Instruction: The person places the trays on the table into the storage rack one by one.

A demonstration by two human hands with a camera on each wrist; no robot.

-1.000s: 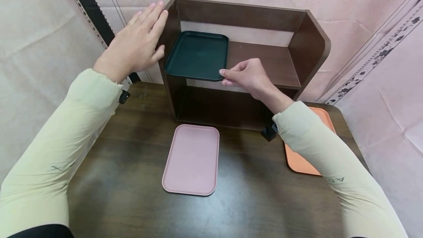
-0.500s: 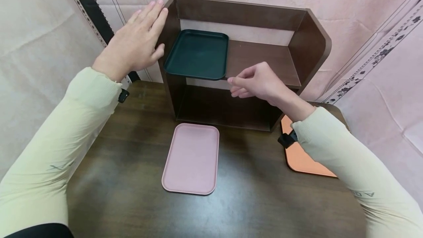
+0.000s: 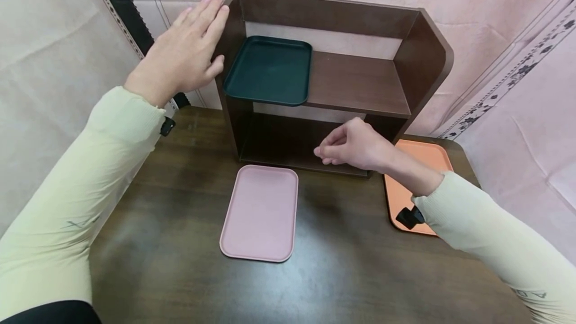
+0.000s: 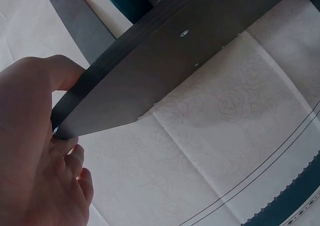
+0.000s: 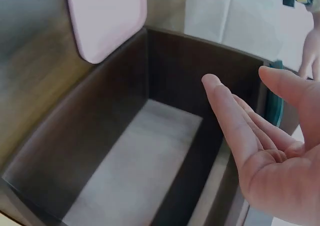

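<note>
My left hand (image 3: 182, 54) holds the left side panel of a dark brown two-tier desk shelf (image 3: 360, 81). In the left wrist view, that panel's edge runs between the thumb and fingers of the left hand (image 4: 40, 141). A dark green tray (image 3: 269, 70) lies on the left part of the upper tier, its front rim at the board's front edge. My right hand (image 3: 355, 146) is in front of the lower tier, holding nothing. In the right wrist view, the fingers of the right hand (image 5: 270, 151) are extended with the thumb apart, and only a green tray edge (image 5: 274, 100) shows.
A pink tray (image 3: 260, 214) lies on the brown table (image 3: 342, 269) just in front of the shelf. An orange tray (image 3: 425, 153) is at the right, partly hidden by the right forearm. Pale patterned cloth (image 3: 513, 24) hangs behind and at both sides.
My right hand has come away from the green tray's front right corner and moved down and right, in front of the lower tier. The left hand stays on the side panel.
</note>
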